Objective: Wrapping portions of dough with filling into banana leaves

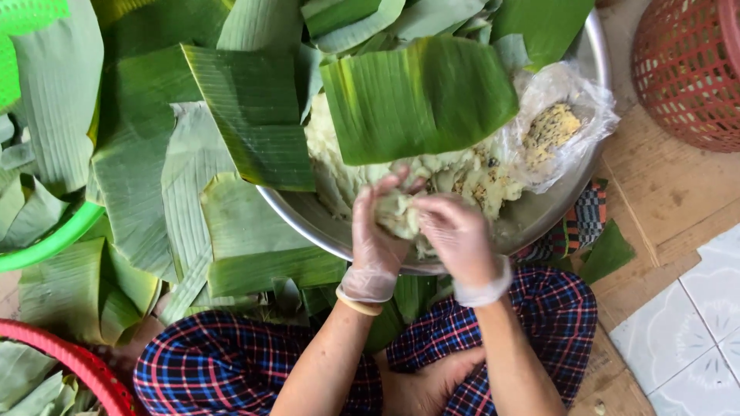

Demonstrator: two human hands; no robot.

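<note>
Both hands wear thin clear gloves and meet over the near rim of a wide steel basin (539, 219). The left hand (378, 239) and the right hand (456, 237) are cupped together around a pale lump of dough (397, 214), fingers curled onto it from either side, so the lump sits pressed between the two palms just above the basin's edge. A yellowish band circles the left wrist below the glove cuff.

Inside the basin, just beyond the hands, lies a larger mass of the same pale dough (462, 173), partly covered by a broad cut banana leaf (420, 100). To the right of that mass, against the basin wall, a crumpled clear plastic bag (559, 123) holds a yellow, speckled filling.

More banana leaves (193, 162) lie overlapping to the left of the basin and under its rim, some spilling into a green basket (46, 239) at the far left. A red basket (77, 366) with leaves sits at the lower left, and another red basket (690, 69) stands on the floor at the upper right. The person sits cross-legged in plaid trousers (231, 362).
</note>
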